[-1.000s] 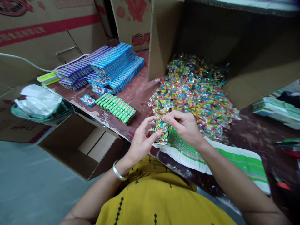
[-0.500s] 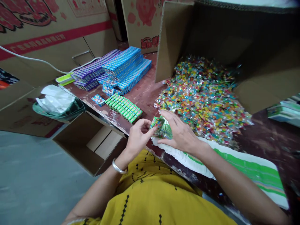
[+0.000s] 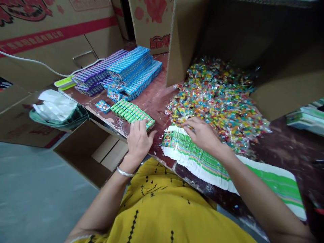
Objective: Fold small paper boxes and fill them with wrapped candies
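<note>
My left hand point(image 3: 138, 137), with a silver bangle at the wrist, is closed around a small green box at the near right end of the row of green boxes point(image 3: 128, 110). My right hand point(image 3: 202, 133) reaches to the near edge of the heap of wrapped colourful candies point(image 3: 212, 98), its thumb and fingers curled together; whatever they pinch is too small to make out. Below it, a long fanned stack of flat green and white cartons point(image 3: 202, 162) runs along the table edge.
Blue boxes point(image 3: 131, 64) and purple boxes point(image 3: 93, 72) are stacked at the back left. An open cardboard box point(image 3: 76, 145) stands below the table edge, beside a green basket point(image 3: 58, 123) of white bags. A large carton point(image 3: 283, 77) surrounds the candies.
My left hand has moved left with the green box to the row's end. My right hand has let go of that box and shifted right to the candies, uncovering the front of the carton stack.
</note>
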Available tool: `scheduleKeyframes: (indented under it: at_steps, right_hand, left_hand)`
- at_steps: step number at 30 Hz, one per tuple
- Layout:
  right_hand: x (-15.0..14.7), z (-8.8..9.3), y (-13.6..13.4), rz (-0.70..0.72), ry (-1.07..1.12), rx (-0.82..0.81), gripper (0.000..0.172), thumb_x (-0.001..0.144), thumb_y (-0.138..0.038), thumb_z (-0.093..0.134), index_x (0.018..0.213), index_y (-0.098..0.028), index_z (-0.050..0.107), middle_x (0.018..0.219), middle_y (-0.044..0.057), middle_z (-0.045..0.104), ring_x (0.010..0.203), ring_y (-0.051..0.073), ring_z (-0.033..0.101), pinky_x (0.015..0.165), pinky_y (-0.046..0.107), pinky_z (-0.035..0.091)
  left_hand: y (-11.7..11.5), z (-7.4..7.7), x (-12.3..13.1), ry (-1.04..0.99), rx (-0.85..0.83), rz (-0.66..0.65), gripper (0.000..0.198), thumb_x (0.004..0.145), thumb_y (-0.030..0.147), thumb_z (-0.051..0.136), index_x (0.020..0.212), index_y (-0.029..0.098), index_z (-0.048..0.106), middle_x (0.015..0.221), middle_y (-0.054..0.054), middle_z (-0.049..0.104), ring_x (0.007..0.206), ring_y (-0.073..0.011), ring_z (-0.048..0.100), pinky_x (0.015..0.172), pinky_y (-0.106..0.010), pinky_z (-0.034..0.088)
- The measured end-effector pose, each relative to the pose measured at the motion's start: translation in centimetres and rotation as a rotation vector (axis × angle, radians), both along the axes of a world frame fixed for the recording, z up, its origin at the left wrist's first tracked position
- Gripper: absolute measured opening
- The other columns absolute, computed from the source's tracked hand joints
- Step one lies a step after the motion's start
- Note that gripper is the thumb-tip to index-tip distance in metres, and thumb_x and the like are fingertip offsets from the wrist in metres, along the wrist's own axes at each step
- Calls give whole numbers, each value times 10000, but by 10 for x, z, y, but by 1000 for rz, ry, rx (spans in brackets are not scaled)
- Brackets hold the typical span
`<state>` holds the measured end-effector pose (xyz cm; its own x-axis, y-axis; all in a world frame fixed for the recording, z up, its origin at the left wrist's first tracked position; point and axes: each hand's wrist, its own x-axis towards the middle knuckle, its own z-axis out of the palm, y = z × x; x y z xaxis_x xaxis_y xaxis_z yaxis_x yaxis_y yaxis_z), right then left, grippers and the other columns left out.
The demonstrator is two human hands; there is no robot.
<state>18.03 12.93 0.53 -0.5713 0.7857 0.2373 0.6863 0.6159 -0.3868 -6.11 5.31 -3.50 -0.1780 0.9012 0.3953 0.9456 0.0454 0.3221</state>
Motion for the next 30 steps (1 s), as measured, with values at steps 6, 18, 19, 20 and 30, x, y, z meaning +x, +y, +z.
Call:
scheduleKeyframes:
  at_steps: [6, 18, 19, 20, 30]
  right_hand:
    - [-27, -19, 26, 3, -166, -14, 261, 983, -265, 531, 904, -191, 768, 989, 124, 687, 993, 280, 624, 892, 435, 493]
    - [-27, -11, 23, -3, 478, -334, 210, 910, -351, 642, 772, -205, 700, 719, 8, 659, 661, 154, 592, 639, 313, 467]
    - [-24, -6, 20, -5, 561, -428, 227, 900, -384, 654, 770, -202, 691, 667, -7, 630, 599, 136, 559, 581, 294, 444]
    - [-21, -1, 17, -7, 625, -499, 242, 884, -411, 673, 769, -199, 688, 639, -16, 608, 564, 124, 530, 544, 281, 424]
    - [-15, 16, -17, 36, 802, -500, 209, 901, -386, 687, 800, -203, 693, 771, 3, 630, 644, 118, 511, 580, 268, 406]
  left_hand:
    - [-16, -5, 25, -50, -211, -276, 581, 735, 470, 824, 1135, 198, 500, 1047, -80, 597, 994, -278, 543, 795, -384, 478]
    - [-15, 5, 23, -386, -52, -271, 404, 792, 382, 794, 1055, 190, 555, 1022, -70, 596, 983, -241, 541, 888, -390, 455]
    - [-15, 10, 20, -523, -13, -272, 358, 813, 395, 774, 1022, 192, 567, 1028, -68, 605, 976, -228, 552, 890, -376, 456]
    - [-15, 15, 18, -685, -8, -282, 319, 833, 410, 752, 983, 190, 578, 1023, -62, 615, 954, -211, 566, 873, -354, 464]
    - [-20, 23, 20, -1975, -681, -779, 589, 786, 489, 789, 1226, 127, 641, 1100, -162, 742, 923, -283, 746, 846, -397, 578]
